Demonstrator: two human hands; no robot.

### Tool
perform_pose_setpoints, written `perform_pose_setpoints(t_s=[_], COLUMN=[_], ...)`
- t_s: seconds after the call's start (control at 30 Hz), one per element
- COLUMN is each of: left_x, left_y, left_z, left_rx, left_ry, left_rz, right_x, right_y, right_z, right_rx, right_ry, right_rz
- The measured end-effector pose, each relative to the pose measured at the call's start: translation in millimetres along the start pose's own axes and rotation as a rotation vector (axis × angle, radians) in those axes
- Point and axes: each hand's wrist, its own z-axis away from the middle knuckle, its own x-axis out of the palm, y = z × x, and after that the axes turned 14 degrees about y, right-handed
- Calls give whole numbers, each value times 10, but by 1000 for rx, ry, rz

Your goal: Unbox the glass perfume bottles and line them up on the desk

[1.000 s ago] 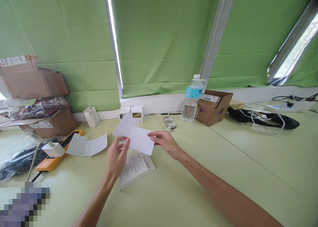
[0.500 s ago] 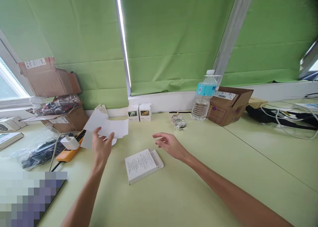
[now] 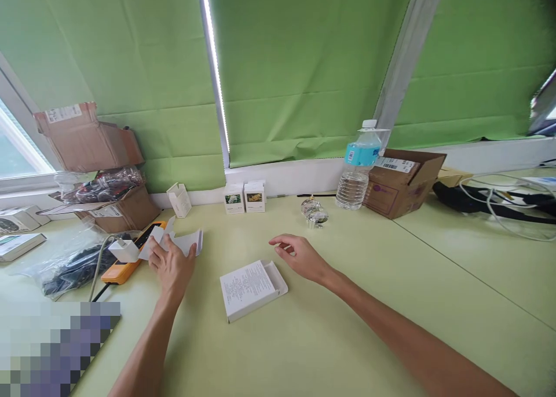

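My left hand (image 3: 171, 265) has its fingers spread over a folded white card sheet (image 3: 186, 242), touching it low over the table beside the orange power strip (image 3: 125, 269). The sheet's flaps stick up around the fingers. My right hand (image 3: 299, 257) hovers with loosely curved fingers, thumb and fingertips apart, and nothing shows in it. Below and left of it lies a flat white box (image 3: 247, 290) with printed text and an open end on its right. Beyond the right hand sit shiny silver ornaments (image 3: 315, 212), their exact kind unclear.
Two small white boxes with flower pictures (image 3: 244, 200) and an open white carton (image 3: 179, 201) line the back edge. A large water bottle (image 3: 354, 174) stands beside a cardboard box (image 3: 393, 191). Cardboard boxes (image 3: 108, 208), a plastic bag (image 3: 73, 269) and a white plug (image 3: 124, 250) occupy the left.
My left hand has moved down and slightly left with the white sheet, uncovering the open carton behind. My right hand has barely moved, its fingers a little more curled.
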Motion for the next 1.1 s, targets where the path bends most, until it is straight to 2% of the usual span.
perform_pose_setpoints(t_s=[0.13,0.3,0.53,0.67,0.77,0.87,0.93,1.0,1.1], left_x=[-20,18,36,-58,-115,-83,-13,72,170], left_y=[3,-140,-251,-182,-84,23,61,45,-75], left_z=[-67,-178,-248,-225,-181,-101,-42,-4,-4], left_rx=[7,12,26,107,282,524,611,626,541], left_ry=[-17,3,92,172,216,76,-62,-136,-171], left_rz=[-4,32,105,106,137,199,208,182,93], right_x=[2,-2,-1,-5,-6,-5,-4,-4,-1], right_y=[13,18,56,82,94,97,93,87,88], right_z=[4,6,2,-8,-13,-10,-6,-1,3], right_rx=[-34,-67,-102,-123,-133,-143,-148,-152,-157], right_ry=[1,-2,-13,-7,-3,0,1,1,-8], right_rz=[40,80,110,125,136,142,141,139,144])
